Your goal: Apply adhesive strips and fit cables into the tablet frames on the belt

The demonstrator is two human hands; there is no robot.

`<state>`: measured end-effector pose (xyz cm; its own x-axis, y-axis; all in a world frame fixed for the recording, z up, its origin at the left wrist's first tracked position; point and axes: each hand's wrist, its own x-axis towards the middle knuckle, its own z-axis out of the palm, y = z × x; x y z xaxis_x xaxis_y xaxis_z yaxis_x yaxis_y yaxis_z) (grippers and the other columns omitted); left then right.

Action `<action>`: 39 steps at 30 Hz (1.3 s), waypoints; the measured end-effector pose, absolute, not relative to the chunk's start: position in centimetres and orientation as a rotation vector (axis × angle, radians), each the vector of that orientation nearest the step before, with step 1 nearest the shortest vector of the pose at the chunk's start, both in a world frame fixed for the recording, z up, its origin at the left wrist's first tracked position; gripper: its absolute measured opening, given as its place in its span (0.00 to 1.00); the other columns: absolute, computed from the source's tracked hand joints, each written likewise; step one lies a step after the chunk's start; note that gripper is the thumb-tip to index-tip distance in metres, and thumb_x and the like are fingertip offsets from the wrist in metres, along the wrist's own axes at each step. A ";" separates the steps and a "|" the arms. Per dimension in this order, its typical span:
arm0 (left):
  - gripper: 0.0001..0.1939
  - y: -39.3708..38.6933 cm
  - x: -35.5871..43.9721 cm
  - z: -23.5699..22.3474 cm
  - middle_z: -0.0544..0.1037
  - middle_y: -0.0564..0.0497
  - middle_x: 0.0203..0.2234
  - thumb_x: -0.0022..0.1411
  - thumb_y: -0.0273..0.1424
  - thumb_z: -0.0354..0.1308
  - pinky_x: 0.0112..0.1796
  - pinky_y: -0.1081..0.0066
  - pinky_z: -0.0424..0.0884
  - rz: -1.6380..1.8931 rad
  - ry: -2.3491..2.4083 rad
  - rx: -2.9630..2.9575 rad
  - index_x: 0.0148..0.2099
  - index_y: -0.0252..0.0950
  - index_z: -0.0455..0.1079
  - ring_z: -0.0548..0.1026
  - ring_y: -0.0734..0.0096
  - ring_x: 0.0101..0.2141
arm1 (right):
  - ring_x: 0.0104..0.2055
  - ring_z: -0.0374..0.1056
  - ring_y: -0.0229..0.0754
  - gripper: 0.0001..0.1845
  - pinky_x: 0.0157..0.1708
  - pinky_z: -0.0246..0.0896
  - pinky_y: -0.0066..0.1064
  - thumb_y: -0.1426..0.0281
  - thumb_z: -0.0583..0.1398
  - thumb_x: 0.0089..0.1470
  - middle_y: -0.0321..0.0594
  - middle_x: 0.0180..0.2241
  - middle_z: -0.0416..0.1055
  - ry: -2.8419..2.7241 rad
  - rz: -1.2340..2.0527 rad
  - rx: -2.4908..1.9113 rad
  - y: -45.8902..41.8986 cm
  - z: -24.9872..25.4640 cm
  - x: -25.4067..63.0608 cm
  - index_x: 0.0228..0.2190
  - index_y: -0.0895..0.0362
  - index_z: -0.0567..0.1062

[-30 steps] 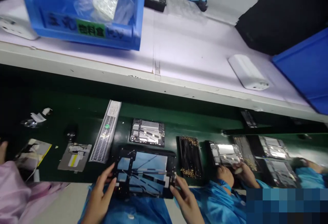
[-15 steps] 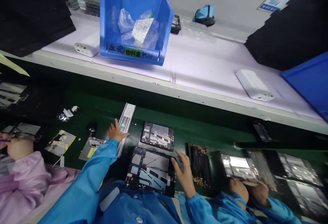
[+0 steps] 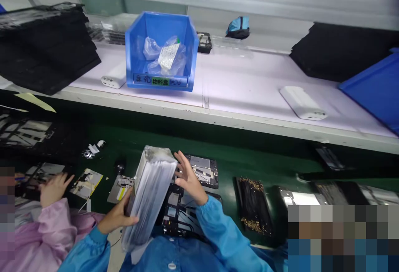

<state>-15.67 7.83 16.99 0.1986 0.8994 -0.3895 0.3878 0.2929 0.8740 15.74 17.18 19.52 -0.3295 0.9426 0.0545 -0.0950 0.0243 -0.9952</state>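
Observation:
My left hand point(image 3: 117, 216) is wrapped round the left side of a thick stack of white sheets point(image 3: 152, 197), holding it tilted up over the table's front edge with its layered page edges showing. My right hand point(image 3: 190, 178) is open at the stack's upper right corner, its fingers apart; whether the fingertips touch the sheets I cannot tell. Behind the stack and my right forearm lies an opened tablet point(image 3: 181, 209), partly hidden, with dark frame and cables. A second opened tablet point(image 3: 204, 170) lies just beyond my right hand.
Right of the tablets lies a bundle of black cables point(image 3: 253, 205) with gold ends. A metal plate part point(image 3: 116, 191) lies on the left, near a co-worker's hand point(image 3: 54, 189) in a pink sleeve. Above runs a white shelf point(image 3: 237, 81) with a blue bin point(image 3: 160, 52).
My hands left the tablet they held, which now rests on the table. My left hand reached to the patterned strip at left; now it holds the thick sheet stack. My right hand moved left toward it.

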 end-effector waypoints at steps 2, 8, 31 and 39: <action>0.62 7.5 -14.9 16.5 0.68 0.37 0.64 0.42 0.62 0.69 0.62 0.46 0.63 0.545 1.380 1.324 0.72 0.41 0.53 0.65 0.40 0.64 | 0.70 0.56 0.54 0.60 0.62 0.63 0.47 0.39 0.66 0.47 0.49 0.71 0.50 -1.478 1.510 -0.798 18.3 21.7 15.6 0.70 0.46 0.47; 0.57 9.2 -11.4 19.3 0.58 0.36 0.69 0.55 0.60 0.62 0.65 0.45 0.56 0.709 1.309 1.451 0.75 0.42 0.41 0.57 0.44 0.68 | 0.59 0.69 0.48 0.37 0.57 0.67 0.37 0.57 0.71 0.51 0.46 0.57 0.69 -1.566 1.269 -0.789 16.3 23.4 16.5 0.58 0.49 0.66; 0.20 7.9 -5.5 29.4 0.74 0.41 0.52 0.68 0.34 0.59 0.53 0.53 0.73 0.605 1.446 2.533 0.60 0.35 0.68 0.71 0.53 0.53 | 0.64 0.63 0.51 0.34 0.63 0.59 0.46 0.63 0.68 0.57 0.48 0.61 0.66 -1.901 1.058 -0.811 11.2 23.1 17.0 0.62 0.47 0.65; 0.20 7.2 -5.4 29.8 0.77 0.40 0.50 0.70 0.29 0.52 0.51 0.56 0.75 0.422 1.439 2.843 0.62 0.32 0.68 0.74 0.51 0.53 | 0.62 0.64 0.51 0.37 0.62 0.62 0.46 0.71 0.66 0.55 0.47 0.60 0.67 -1.792 1.080 -0.983 9.3 23.5 15.5 0.63 0.49 0.62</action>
<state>-5.44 7.25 29.78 0.5652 0.7814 0.2646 0.8006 -0.5969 0.0528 15.52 9.31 23.49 -0.3723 0.8968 0.2391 0.2071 0.3314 -0.9205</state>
